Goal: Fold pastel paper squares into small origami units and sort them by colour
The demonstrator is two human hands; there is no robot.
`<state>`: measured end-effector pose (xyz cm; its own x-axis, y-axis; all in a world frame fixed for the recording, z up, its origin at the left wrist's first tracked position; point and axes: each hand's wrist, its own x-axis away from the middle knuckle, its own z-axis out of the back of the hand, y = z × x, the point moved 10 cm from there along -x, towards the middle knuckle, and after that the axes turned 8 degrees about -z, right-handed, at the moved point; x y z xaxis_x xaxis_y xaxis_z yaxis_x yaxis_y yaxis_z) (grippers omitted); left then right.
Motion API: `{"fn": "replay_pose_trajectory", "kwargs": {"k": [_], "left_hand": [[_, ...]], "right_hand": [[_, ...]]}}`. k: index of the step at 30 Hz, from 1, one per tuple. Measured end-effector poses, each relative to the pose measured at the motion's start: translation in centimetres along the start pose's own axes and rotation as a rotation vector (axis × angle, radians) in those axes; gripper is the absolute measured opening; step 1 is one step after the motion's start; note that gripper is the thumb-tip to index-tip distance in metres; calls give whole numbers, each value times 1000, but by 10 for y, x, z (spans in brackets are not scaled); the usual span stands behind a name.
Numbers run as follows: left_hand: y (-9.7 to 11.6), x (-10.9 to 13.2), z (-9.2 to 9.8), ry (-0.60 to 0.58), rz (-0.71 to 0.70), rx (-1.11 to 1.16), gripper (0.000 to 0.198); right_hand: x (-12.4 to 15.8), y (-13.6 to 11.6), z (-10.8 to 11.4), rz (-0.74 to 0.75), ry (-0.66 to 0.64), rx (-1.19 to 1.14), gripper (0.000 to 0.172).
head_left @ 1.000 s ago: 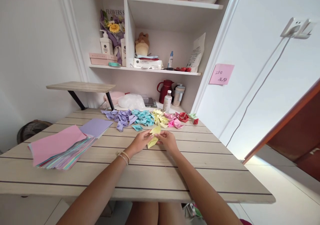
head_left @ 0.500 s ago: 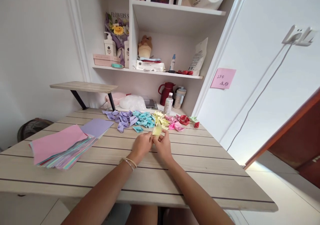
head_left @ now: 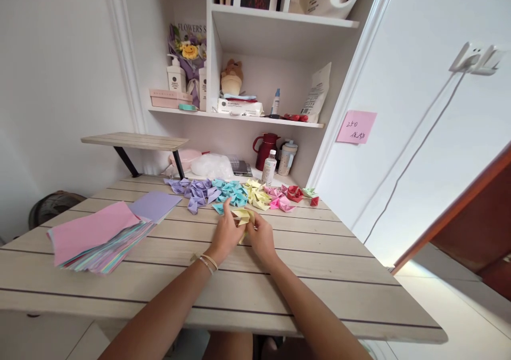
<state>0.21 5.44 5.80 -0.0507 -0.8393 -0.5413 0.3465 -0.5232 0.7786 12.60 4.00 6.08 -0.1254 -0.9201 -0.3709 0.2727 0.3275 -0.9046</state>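
Between my two hands is a partly folded yellow paper (head_left: pixel 242 214), held just above the table. My left hand (head_left: pixel 225 236) grips its left side, with the thumb sticking up. Fingers of my right hand (head_left: pixel 260 235) pinch its right edge. Just beyond lie folded paper boats in colour groups: purple boats (head_left: pixel 198 192), turquoise boats (head_left: pixel 233 192), yellow boats (head_left: pixel 258 196), pink boats (head_left: pixel 281 203) and a red boat (head_left: pixel 294 193). The lower part of the held paper is hidden by my fingers.
A fanned stack of coloured paper (head_left: pixel 96 237) lies on the left of the slatted table (head_left: pixel 319 296), with a purple sheet (head_left: pixel 156 205) behind it. At the back stand a clear bottle (head_left: pixel 269 169), a dark red jug (head_left: pixel 265 149) and a small raised shelf (head_left: pixel 136 140).
The yellow paper has gone from a small flat piece to a wider, opened-out shape. My left thumb has lifted, and my hands are slightly farther apart.
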Motion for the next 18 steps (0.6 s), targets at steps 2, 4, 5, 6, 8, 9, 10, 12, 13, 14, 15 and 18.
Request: {"fn": "replay_pose_trajectory", "kwargs": {"k": [2, 4, 5, 6, 8, 9, 10, 12, 13, 14, 15, 18], "left_hand": [[4, -1, 1, -13, -41, -95, 49], [7, -3, 3, -20, -70, -136, 45], [7, -3, 4, -21, -82, -144, 44], [9, -4, 4, -21, -94, -151, 42], [12, -6, 6, -21, -131, -176, 39], [14, -7, 6, -19, -154, -191, 36], [17, -7, 7, -12, -176, -206, 32], [21, -6, 8, 7, -206, -225, 28], [21, -6, 8, 12, -210, -225, 28], [21, -5, 7, 10, -205, -228, 29], [19, -5, 7, 4, -189, -242, 30], [11, -3, 9, 1, -109, -339, 28]], "right_hand": [[0, 1, -4, 0, -36, -1, 40], [-1, 6, -5, -20, -49, -18, 42], [-3, 9, -4, -39, -40, -42, 42], [-4, 12, -1, -65, -24, -71, 42], [-6, 19, 4, -113, 12, -117, 39], [-7, 20, 5, -126, 19, -126, 37], [-7, 20, 6, -128, 20, -122, 35], [-7, 15, 4, -99, 10, -75, 33], [-5, 11, 2, -75, 0, -46, 33], [-4, 7, -1, -49, -15, -23, 35], [-2, 4, -4, -28, -29, -9, 36], [1, 3, -8, -34, -23, -49, 42]]}}
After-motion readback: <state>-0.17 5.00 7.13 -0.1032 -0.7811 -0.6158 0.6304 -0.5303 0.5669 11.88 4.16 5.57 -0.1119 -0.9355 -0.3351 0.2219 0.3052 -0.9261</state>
